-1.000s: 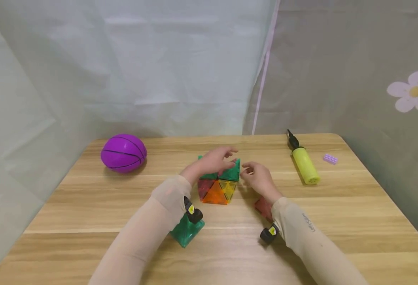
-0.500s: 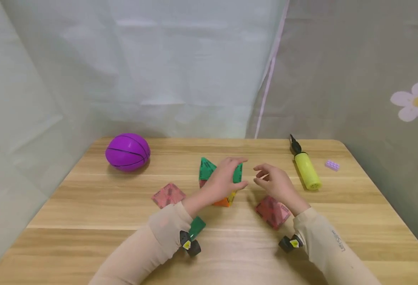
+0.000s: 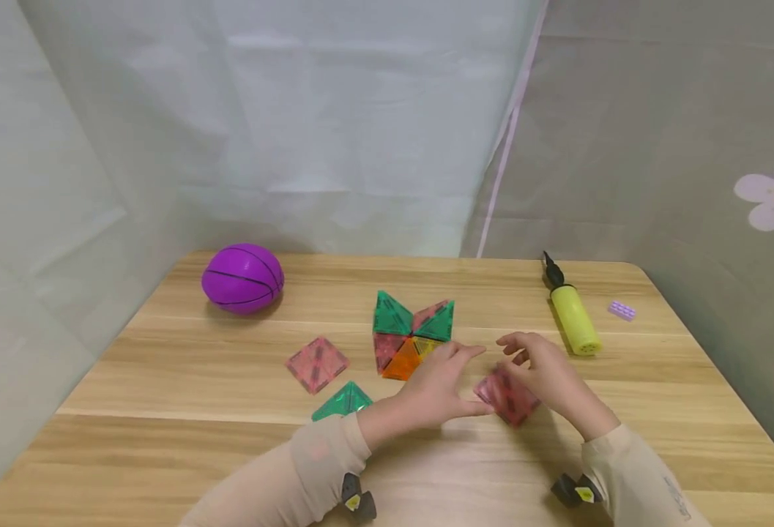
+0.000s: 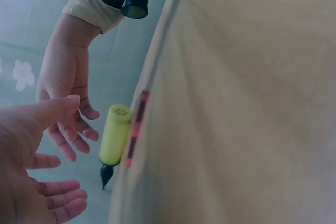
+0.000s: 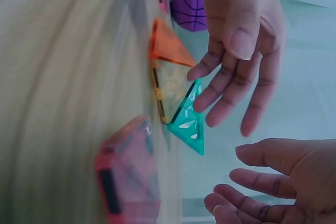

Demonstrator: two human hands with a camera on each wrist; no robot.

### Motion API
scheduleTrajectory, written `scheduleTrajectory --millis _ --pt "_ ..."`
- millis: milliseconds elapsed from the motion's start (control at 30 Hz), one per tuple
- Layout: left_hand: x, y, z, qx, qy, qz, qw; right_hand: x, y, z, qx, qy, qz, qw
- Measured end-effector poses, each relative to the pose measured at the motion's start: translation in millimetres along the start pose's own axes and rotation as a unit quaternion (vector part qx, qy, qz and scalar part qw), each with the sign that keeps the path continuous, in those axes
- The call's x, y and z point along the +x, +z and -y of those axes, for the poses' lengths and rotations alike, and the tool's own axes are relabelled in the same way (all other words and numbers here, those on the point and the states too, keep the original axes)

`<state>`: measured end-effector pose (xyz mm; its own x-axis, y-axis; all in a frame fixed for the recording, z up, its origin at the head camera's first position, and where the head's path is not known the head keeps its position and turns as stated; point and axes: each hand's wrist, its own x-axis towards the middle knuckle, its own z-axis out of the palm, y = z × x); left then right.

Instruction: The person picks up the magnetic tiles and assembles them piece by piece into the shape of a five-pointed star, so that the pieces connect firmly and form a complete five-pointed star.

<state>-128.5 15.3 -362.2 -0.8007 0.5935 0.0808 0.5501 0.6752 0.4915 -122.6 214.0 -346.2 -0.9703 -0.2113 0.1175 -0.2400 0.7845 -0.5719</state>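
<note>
My left hand (image 3: 436, 388), thumb and fingers spread, hovers over the table just left of a red magnetic tile piece (image 3: 513, 401). My right hand (image 3: 545, 373) hangs above that same piece, its fingers loosely bent and holding nothing. In the right wrist view the red piece (image 5: 131, 177) stands up from the table below both hands. Behind the left hand lies a cluster of joined triangular magnetic tiles, with green (image 3: 390, 315), orange (image 3: 402, 360), yellow and red pieces. The left fingers partly cover its yellow tile (image 3: 428, 346).
To the left lie a pink-red tile piece (image 3: 317, 364) and a green tile piece (image 3: 343, 401), partly hidden by the left forearm. A purple ball (image 3: 243, 279) rests at the back left. A yellow hand pump (image 3: 574, 320) and a small purple block (image 3: 622, 310) lie at the right.
Both hands have moved back from the tile cluster, toward the person and to the right, over the red piece. The cluster and the left pink-red piece have come into fuller view.
</note>
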Motion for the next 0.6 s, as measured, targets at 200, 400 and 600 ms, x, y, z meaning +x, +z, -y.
scheduleTrajectory --millis 200,400,600 --pt "2.6 17.9 -4.9 0.015 -0.01 0.0 0.9998 -15 -2.1 -10 -0.032 0.008 0.006 0.999" --pt "7.3 31.0 -10.2 0.07 0.011 -0.02 0.9973 -25 -2.1 -22 -0.06 0.009 0.003 0.998" --pt "9.1 44.9 -14.4 0.096 -0.009 -0.02 0.9951 -28 0.2 -30 -0.072 0.023 0.032 0.997"
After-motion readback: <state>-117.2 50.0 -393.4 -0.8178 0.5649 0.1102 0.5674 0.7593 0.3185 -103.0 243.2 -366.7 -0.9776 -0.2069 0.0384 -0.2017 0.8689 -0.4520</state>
